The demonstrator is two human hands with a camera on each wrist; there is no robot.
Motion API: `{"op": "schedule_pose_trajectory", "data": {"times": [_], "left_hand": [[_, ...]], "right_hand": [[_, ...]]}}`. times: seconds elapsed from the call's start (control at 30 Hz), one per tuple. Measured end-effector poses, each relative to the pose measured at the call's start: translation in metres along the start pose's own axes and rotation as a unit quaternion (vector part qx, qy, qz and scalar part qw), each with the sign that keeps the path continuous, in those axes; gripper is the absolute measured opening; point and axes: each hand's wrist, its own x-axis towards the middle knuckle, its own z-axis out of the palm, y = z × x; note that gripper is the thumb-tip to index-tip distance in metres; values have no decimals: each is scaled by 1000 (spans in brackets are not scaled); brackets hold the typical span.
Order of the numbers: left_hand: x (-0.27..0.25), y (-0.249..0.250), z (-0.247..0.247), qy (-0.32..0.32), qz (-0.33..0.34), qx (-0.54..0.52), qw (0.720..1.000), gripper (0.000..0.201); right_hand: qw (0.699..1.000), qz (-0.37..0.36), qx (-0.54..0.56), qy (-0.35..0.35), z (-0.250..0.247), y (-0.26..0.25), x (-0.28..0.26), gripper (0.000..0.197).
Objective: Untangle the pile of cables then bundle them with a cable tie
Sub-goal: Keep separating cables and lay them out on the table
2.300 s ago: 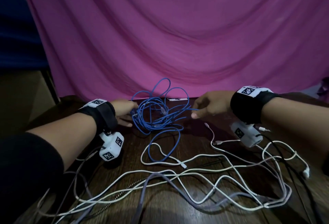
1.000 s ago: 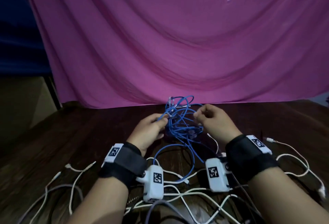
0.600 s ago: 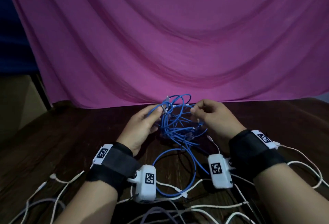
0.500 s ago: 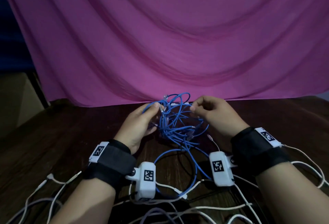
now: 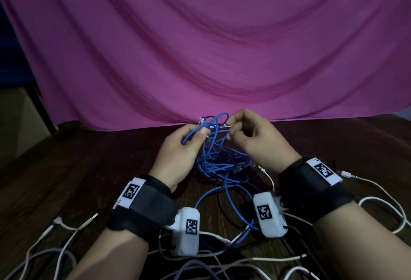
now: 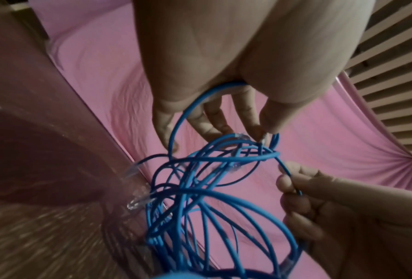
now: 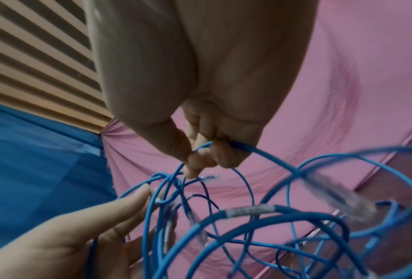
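While the left hand (image 5: pixel 178 153) and right hand (image 5: pixel 255 139) each pinch a strand of the blue tangle (image 5: pixel 219 159), lifted above the table (image 5: pixel 77 168) at centre, pulling apart could tighten its knots

You have drawn both hands in from either side of the blue cable tangle (image 5: pixel 219 157) until they almost meet over its top. Your left hand (image 5: pixel 180 155), which lay against the heap, now pinches a strand between thumb and fingers. Your right hand (image 5: pixel 255 139) has shifted from a loose end to a loop at the top (pinched at the fingertips). The tangle has risen off the table between your hands.
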Motion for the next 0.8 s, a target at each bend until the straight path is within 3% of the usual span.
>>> {"op": "schedule_pose_trajectory", "data": {"times": [0.2,0.33,0.4,0.47,0.53,0.57,0.7,0.8], "left_hand": [[-1,2,-1,-15,29,82,996,11],[6,2,-13,67,-45,2,997,15],[8,1,-17,92,-61,-22,994,17],[10,-1,-18,100,-10,88,991,16],[9,2,-18,98,60,208,971,17],[9,4,-17,87,80,217,969,17],[2,11,-6,-5,72,121,990,12],[0,15,-1,25,20,29,999,11]], "right_hand": [[999,8,9,-30,10,-6,-2,12],[995,44,-17,-87,-11,-6,-5,10],[996,51,-3,-66,-18,-5,-6,8],[998,55,1,-26,-18,-4,-5,8],[996,50,-60,-31,-14,-3,-2,9],[993,45,-99,-45,-10,-3,-2,9],[992,9,-122,-24,9,-4,-5,10],[999,25,3,28,18,-12,-6,6]]}}
